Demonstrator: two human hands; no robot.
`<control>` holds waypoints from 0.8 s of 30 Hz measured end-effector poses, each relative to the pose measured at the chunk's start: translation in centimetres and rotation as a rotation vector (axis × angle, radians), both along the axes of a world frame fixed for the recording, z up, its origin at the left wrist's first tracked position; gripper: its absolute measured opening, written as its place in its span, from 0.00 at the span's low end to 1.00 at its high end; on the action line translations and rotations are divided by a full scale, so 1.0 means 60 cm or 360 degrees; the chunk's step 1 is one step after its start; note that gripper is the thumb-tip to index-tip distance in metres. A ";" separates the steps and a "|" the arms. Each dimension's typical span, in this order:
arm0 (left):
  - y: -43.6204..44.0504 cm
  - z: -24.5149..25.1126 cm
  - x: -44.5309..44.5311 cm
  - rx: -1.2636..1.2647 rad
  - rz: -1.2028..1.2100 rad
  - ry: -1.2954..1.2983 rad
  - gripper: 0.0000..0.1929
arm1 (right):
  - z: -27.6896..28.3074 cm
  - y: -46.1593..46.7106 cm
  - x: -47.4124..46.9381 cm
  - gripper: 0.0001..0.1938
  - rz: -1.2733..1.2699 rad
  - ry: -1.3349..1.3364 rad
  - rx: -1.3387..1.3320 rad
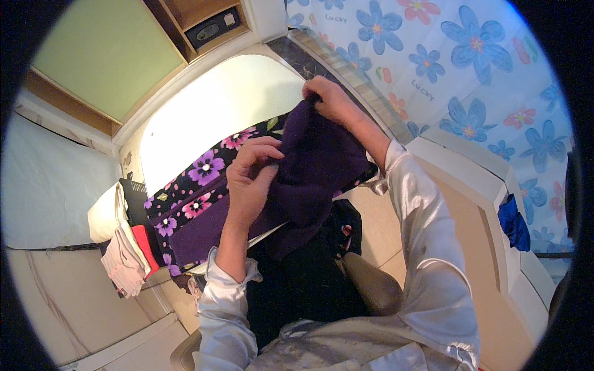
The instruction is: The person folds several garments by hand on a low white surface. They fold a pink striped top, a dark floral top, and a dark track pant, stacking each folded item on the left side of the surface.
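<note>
A dark purple garment (320,157) is bunched up in front of me, partly raised off the table. My right hand (329,99) grips its far upper edge with curled fingers. At the garment's left side, my left hand (248,178) has fingers and thumb bent around the cloth's edge; the fingertips are partly lost against the dark fabric. Beneath my left wrist and the garment lies a black floral cloth (206,167) with pink and purple flowers and plain purple areas. Whether it is one piece with the purple garment I cannot tell. Both lie over a white round-cornered tabletop (199,116).
Folded clothes (123,264) in cream, pink and red are stacked by a black basket (134,188) on the left. A cabinet with a green panel (111,60) stands beyond the table. A flowered curtain (464,69) hangs at right, near a white frame (464,162) with blue cloth (513,225).
</note>
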State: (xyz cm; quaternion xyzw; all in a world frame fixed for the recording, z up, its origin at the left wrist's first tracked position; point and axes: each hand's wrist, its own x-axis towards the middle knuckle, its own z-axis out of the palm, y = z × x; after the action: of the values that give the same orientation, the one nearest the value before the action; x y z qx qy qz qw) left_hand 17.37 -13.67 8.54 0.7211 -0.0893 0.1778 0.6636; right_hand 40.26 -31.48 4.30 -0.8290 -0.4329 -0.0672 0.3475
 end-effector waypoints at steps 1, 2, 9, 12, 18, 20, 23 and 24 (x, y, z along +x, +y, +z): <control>-0.007 0.003 -0.001 -0.0013 -0.0048 0.0009 0.15 | -0.009 -0.003 -0.002 0.18 -0.0122 -0.0041 0.0063; -0.016 0.002 0.002 0.0238 -0.0127 -0.0164 0.15 | -0.021 -0.008 -0.007 0.17 -0.0245 -0.0082 0.0125; -0.013 0.004 0.039 0.0680 0.0265 0.0095 0.05 | -0.064 -0.035 -0.066 0.17 -0.0320 -0.0105 0.0324; 0.001 -0.037 0.087 0.0920 0.0252 -0.0069 0.13 | -0.073 -0.043 -0.063 0.16 -0.0329 -0.0209 0.0380; 0.007 -0.148 0.120 0.1985 0.0283 0.0105 0.29 | -0.103 -0.090 -0.047 0.10 -0.0816 0.0100 0.0702; -0.003 -0.136 0.127 0.2045 0.0291 0.0198 0.30 | -0.106 -0.126 -0.051 0.10 -0.0908 0.0240 0.0707; -0.001 -0.135 0.134 0.2117 0.0314 0.0286 0.33 | -0.091 -0.148 -0.071 0.09 -0.0995 0.0320 0.0685; -0.002 -0.137 0.132 0.2112 0.0309 0.0288 0.32 | -0.097 -0.162 -0.077 0.09 -0.0979 0.0331 0.0717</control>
State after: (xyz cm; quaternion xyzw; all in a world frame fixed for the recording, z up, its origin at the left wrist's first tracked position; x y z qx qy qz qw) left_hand 25.31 -13.78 0.32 0.9926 -0.0585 0.0831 0.0662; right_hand 35.63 -41.22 -1.49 -0.8254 -0.1012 -0.1772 0.5263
